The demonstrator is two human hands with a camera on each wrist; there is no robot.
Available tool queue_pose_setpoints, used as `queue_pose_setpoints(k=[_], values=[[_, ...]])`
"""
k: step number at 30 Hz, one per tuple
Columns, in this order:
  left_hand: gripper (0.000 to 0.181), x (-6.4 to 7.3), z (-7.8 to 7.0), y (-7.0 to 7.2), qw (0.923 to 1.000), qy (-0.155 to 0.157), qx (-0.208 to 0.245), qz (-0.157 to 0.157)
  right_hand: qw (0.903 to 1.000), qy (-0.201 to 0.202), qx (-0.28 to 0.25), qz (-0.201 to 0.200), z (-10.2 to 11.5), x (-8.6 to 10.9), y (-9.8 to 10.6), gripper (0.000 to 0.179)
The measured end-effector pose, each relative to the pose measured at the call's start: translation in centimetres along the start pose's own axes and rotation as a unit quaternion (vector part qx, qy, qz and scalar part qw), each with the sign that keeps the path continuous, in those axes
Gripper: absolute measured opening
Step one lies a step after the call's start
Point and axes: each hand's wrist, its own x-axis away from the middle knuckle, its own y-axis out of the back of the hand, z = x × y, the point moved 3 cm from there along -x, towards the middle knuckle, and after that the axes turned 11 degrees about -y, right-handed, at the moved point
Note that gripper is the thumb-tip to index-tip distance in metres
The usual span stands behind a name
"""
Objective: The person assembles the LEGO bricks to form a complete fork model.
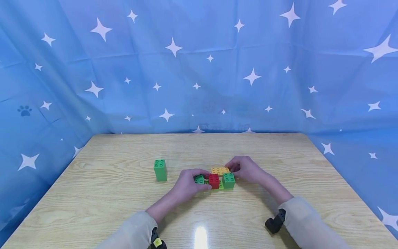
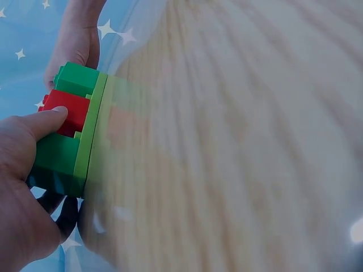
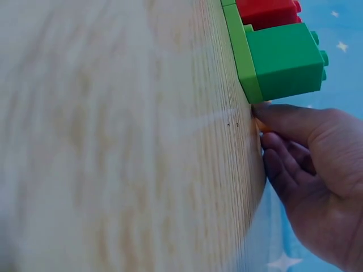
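On the table, a light green base plate (image 1: 221, 186) bears a red brick (image 1: 214, 181) between two green bricks, the left one (image 1: 199, 179) partly covered and the right one (image 1: 228, 181) in full sight. My left hand (image 1: 189, 183) reaches over the left green brick and pinches the red brick, its thumb (image 2: 54, 118) on the front face. Behind the bricks lies a yellow-orange brick (image 1: 220, 171). At its right end my right hand (image 1: 247, 169) grips it with thumb and fingers; in the right wrist view the bricks and thumb mostly hide it.
A tall green block (image 1: 160, 170) stands apart on the left of the wooden table (image 1: 124, 207). A blue star-patterned curtain (image 1: 186, 69) hangs behind the table and along its sides. Each wrist wears a black camera (image 1: 274, 224).
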Motion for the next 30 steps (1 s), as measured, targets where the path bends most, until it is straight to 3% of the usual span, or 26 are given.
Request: queue_pose_setpoints(k=[6, 12, 19, 30], values=[[0.037, 0.3, 0.0, 0.1, 0.9998, -0.019, -0.007, 0.005, 1.0000, 0.001, -0.005, 0.003, 0.0, 0.0, -0.2, 0.026], [0.033, 0.6, -0.1, 1.0, 0.9997, -0.004, 0.010, -0.020, 1.0000, 0.003, 0.000, 0.006, 0.4, 0.1, -0.3, 0.030], [0.033, 0.7, -0.2, 1.7, 0.9985, -0.009, 0.018, -0.050, 0.9997, 0.010, -0.017, 0.017, 0.7, 0.4, -0.8, 0.025], [0.034, 0.6, 0.1, 2.0, 0.9972, -0.007, 0.023, -0.071, 0.9986, 0.000, -0.042, 0.032, 1.6, 0.5, -1.7, 0.029]])
